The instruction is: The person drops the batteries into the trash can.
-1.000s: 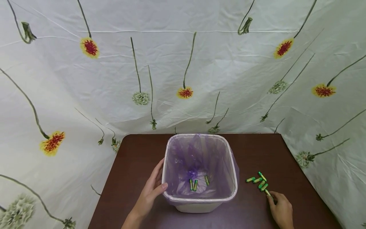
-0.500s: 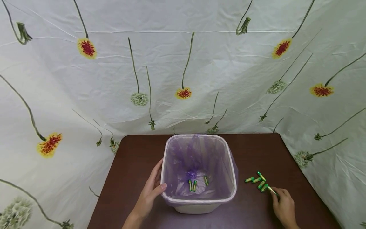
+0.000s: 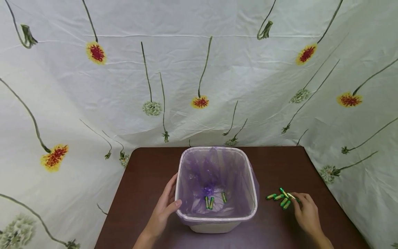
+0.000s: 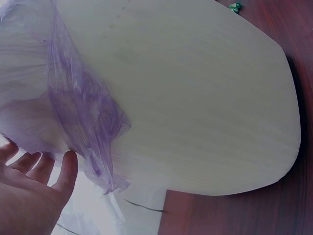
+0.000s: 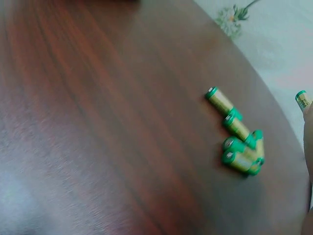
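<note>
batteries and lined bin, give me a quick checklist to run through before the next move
1. Right hand holds a battery: ok, pinched in the fingers.
2. Held battery clear of the loose batteries: ok, the right wrist view shows a gap between them.
3. Bin upright: ok, it stands mouth up on the table.
4. Left hand at the bin: ok, its thumb is on the rim.
5. Purple liner over the rim: ok, it hangs outside and leaves the mouth open.
6. Batteries used or fresh: cannot tell.
</note>
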The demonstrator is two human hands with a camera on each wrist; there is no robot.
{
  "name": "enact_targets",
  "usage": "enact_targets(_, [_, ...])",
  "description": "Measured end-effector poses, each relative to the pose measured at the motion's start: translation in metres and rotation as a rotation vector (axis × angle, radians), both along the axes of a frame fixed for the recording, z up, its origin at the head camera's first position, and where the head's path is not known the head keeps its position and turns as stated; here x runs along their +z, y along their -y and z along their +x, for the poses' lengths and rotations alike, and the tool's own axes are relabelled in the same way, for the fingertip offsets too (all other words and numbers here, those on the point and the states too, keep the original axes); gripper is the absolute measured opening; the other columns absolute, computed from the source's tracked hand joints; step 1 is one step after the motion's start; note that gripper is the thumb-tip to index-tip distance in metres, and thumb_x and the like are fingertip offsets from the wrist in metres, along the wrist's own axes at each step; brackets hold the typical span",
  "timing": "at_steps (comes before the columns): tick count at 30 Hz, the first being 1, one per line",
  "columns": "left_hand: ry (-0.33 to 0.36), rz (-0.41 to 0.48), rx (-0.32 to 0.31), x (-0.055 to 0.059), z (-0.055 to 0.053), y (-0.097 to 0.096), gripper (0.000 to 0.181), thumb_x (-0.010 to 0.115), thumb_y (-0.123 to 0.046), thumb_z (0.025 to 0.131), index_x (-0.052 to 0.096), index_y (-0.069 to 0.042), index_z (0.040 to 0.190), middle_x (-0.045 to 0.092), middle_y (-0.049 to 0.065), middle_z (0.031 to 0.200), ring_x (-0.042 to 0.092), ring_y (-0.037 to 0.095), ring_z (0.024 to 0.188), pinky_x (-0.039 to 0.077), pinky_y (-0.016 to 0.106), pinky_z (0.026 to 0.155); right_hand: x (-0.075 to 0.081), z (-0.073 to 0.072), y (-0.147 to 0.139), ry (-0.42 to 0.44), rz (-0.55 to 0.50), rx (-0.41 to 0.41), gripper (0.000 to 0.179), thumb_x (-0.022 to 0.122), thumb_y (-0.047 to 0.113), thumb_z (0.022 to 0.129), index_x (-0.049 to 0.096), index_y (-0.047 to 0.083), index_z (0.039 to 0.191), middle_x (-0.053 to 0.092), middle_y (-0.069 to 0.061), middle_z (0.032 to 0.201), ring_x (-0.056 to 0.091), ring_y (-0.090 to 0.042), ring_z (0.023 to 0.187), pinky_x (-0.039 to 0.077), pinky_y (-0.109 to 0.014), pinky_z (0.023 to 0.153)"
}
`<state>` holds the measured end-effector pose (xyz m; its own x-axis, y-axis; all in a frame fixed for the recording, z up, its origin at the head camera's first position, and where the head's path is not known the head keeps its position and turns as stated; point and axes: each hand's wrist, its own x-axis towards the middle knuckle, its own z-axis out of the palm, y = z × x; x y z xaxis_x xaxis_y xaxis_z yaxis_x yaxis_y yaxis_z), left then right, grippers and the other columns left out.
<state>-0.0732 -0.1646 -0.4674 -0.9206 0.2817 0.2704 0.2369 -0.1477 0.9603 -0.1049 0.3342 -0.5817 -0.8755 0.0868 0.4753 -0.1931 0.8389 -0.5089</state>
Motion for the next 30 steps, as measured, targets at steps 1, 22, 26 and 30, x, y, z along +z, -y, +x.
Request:
enact_targets(1, [-0.001,-0.001,0.001,0.0,0.0,0.0,0.071,0.044,-0.001,0.102,0.018,-0.016,0.167,0.019,0.019,0.167,0.036,0.02,0.147,0.041,0.031,0.108,0.003,-0.001,0.001,-0.004,-0.005,0.006,0.023,0.075,-0.008,0.089,0.074,-0.002,0.111,0.062,-0.017,0.103,0.055,-0.022,0.075,0.042,-0.031,0.057])
enact_targets(22, [-0.018,0.0,0.006,-0.001,0.0,-0.003,0.071,0.044,-0.001,0.102,0.017,-0.015,0.167,0.018,0.019,0.168,0.035,0.03,0.147,0.042,0.033,0.108,0.069,-0.033,0.025,-0.16,-0.072,0.229,0.028,0.069,-0.015,0.089,0.071,-0.003,0.114,0.062,-0.012,0.105,0.045,-0.006,0.069,0.036,-0.018,0.058])
enact_targets(26, [-0.018,-0.005,0.007,-0.002,-0.001,-0.001,0.071,0.044,-0.002,0.103,0.017,-0.015,0.167,0.019,0.021,0.168,0.035,0.035,0.146,0.042,0.034,0.108,0.085,-0.04,0.033,-0.177,-0.065,0.28,0.03,0.069,-0.016,0.089,0.072,-0.002,0.115,0.062,-0.011,0.105,0.043,-0.006,0.067,0.035,-0.018,0.056])
enact_targets(30, [-0.016,-0.003,0.003,-0.002,-0.002,-0.001,0.071,0.044,-0.002,0.103,0.017,-0.015,0.167,0.018,0.019,0.168,0.032,0.028,0.148,0.04,0.032,0.109,0.101,-0.047,0.04,-0.178,-0.054,0.322,0.032,0.069,-0.017,0.088,0.072,-0.001,0.115,0.062,-0.01,0.106,0.043,-0.006,0.066,0.035,-0.018,0.056])
